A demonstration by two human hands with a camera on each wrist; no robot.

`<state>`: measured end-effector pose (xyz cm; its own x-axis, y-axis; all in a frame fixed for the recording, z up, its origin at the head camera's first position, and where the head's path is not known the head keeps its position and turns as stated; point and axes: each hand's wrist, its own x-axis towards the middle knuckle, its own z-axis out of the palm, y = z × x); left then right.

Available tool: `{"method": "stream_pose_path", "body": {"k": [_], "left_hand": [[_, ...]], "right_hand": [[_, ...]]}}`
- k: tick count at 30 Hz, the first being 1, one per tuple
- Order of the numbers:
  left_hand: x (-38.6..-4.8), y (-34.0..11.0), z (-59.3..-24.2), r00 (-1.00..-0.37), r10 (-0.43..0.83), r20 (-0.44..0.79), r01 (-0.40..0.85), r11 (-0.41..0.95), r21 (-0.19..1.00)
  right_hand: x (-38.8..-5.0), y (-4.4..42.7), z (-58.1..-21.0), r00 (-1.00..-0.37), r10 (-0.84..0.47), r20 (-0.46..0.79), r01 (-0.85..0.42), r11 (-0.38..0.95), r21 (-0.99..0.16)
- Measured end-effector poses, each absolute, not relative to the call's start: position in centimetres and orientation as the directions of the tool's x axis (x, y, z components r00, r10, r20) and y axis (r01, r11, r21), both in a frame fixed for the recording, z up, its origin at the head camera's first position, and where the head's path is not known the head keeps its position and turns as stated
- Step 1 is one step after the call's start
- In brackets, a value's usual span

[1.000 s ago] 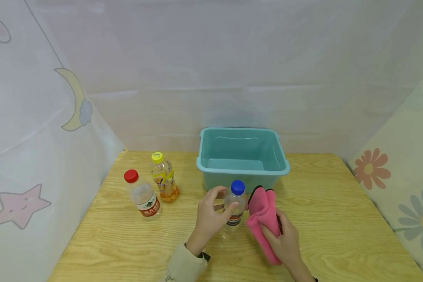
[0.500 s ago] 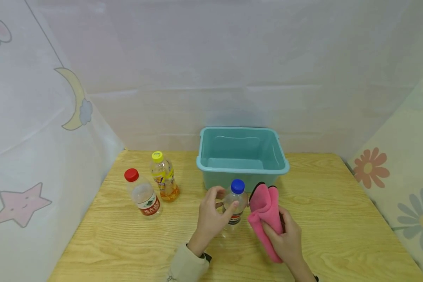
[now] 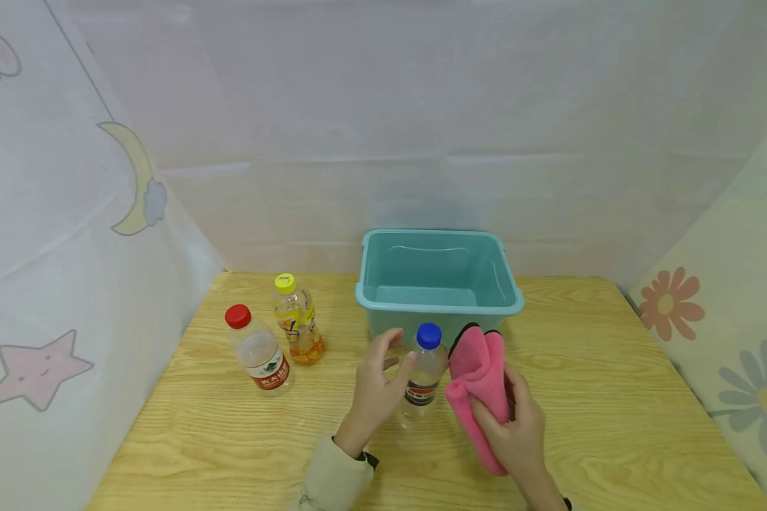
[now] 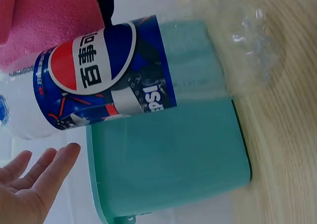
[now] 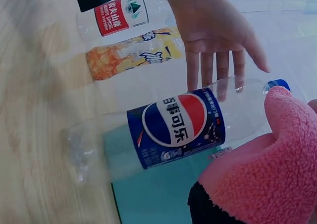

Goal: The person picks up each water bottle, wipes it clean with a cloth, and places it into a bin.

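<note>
A clear Pepsi bottle (image 3: pixel 425 372) with a blue cap stands upright on the table between both hands. Its blue label (image 4: pixel 94 68) faces the left wrist camera. My left hand (image 3: pixel 372 390) is beside the bottle on its left, fingers extended; in the left wrist view a gap separates the fingers (image 4: pixel 54 169) from the plastic. With my right hand (image 3: pixel 519 429) I grip a folded pink cloth (image 3: pixel 479 369) edged in black. The cloth (image 5: pixel 267 159) is at the upper right side of the bottle, near the cap; whether it touches is hard to tell.
Right behind the bottle stands a teal plastic bin (image 3: pixel 441 310). To the left are a red-capped bottle (image 3: pixel 262 358) and a yellow-capped bottle (image 3: pixel 297 323) with some orange liquid or print low down. White printed sheets (image 3: pixel 383 142) enclose the wooden table (image 3: pixel 588 397).
My left hand has drawn slightly left, and its thumb has come away from the front of the bottle. The bottle's label shows turned a little. The cloth stays in my right hand, barely shifted.
</note>
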<state>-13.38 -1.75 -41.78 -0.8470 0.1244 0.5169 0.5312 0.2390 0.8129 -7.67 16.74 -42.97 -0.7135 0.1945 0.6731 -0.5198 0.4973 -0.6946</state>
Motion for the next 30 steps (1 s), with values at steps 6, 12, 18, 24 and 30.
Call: {"method": "stream_pose_path", "body": {"k": [6, 12, 18, 24, 30], "left_hand": [[-13.4, -2.4, -39.0, -0.831, 0.194, 0.522, 0.549, 0.132, 0.825], [-14.0, -2.8, -39.4, -0.824, 0.304, 0.479, 0.525, 0.089, 0.846], [-13.9, -2.9, -39.7, -0.827, 0.316, 0.465, 0.520, 0.118, 0.846], [-13.5, -2.7, -39.6, -0.834, 0.305, 0.460, 0.520, 0.153, 0.840], [-13.2, -2.6, -39.4, -0.837, 0.287, 0.465, 0.523, 0.171, 0.835]], "right_hand": [[-7.2, 15.2, -40.6, -0.718, 0.205, 0.665, -0.513, 0.490, -0.705], [-7.8, 15.3, -42.3, -0.705, 0.172, 0.688, -0.532, 0.513, -0.674], [-8.2, 14.9, -42.9, -0.688, 0.117, 0.717, -0.559, 0.545, -0.625], [-8.4, 14.7, -42.7, -0.690, 0.095, 0.718, -0.553, 0.571, -0.607], [-8.7, 14.7, -42.4, -0.685, 0.074, 0.725, -0.557, 0.588, -0.586]]}}
